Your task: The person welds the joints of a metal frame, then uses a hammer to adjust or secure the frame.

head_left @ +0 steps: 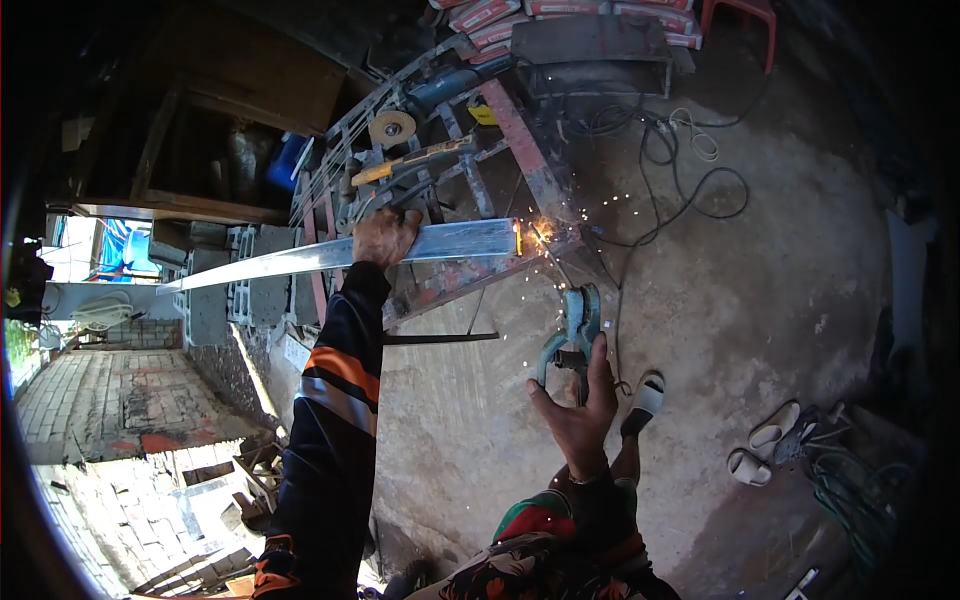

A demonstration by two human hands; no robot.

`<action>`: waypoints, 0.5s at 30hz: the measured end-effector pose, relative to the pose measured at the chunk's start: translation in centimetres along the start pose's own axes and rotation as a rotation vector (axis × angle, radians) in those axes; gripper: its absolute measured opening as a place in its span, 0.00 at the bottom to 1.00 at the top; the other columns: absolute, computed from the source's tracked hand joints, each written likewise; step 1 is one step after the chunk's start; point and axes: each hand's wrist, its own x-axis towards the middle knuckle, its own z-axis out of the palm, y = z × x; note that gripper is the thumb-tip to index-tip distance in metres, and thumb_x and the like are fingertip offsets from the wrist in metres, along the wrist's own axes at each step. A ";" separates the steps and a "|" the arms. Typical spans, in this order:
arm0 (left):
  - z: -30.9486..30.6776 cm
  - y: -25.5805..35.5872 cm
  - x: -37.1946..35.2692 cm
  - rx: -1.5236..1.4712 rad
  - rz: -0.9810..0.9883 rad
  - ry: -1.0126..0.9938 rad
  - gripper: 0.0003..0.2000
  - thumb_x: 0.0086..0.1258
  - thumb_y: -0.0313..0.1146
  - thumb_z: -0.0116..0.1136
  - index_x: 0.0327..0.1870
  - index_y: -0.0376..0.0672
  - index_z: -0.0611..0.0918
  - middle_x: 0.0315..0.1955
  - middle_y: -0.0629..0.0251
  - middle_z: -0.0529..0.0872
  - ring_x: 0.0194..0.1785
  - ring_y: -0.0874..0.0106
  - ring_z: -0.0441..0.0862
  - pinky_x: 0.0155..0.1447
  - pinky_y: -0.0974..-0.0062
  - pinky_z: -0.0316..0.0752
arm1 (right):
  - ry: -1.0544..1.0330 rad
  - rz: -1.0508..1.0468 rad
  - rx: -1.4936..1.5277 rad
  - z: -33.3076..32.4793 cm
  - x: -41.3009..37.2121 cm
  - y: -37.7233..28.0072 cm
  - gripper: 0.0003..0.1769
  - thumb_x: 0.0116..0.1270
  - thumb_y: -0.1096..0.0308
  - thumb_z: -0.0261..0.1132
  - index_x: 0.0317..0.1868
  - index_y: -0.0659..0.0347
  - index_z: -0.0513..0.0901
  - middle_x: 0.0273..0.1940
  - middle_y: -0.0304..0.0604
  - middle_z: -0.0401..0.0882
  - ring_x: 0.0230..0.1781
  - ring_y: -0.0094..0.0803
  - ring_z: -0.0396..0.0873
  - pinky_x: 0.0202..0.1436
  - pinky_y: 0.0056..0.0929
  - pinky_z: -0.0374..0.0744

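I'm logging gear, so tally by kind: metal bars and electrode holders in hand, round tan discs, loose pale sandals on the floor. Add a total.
Metal bar, in the left hand: 1
Electrode holder, in the right hand: 1
Tan disc: 1
Pale sandals: 2
Total: 5

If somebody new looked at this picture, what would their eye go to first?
Most likely the bright orange sparks just above the picture's centre, at the right end of the long silvery metal bar. Below them, the teal tool in the bare right hand stands out. Left of the sparks, the bare left hand holds the bar, with a bold orange band on the sleeve below.
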 end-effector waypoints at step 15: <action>-0.5 0.1 0.1 -0.035 -0.049 -0.054 0.10 0.74 0.40 0.46 0.42 0.55 0.82 0.33 0.53 0.87 0.41 0.53 0.88 0.40 0.56 0.83 | -0.018 -0.036 -0.054 0.7 0.0 0.4 0.51 0.46 0.67 0.82 0.72 0.60 0.69 0.40 0.46 0.84 0.38 0.38 0.84 0.41 0.34 0.82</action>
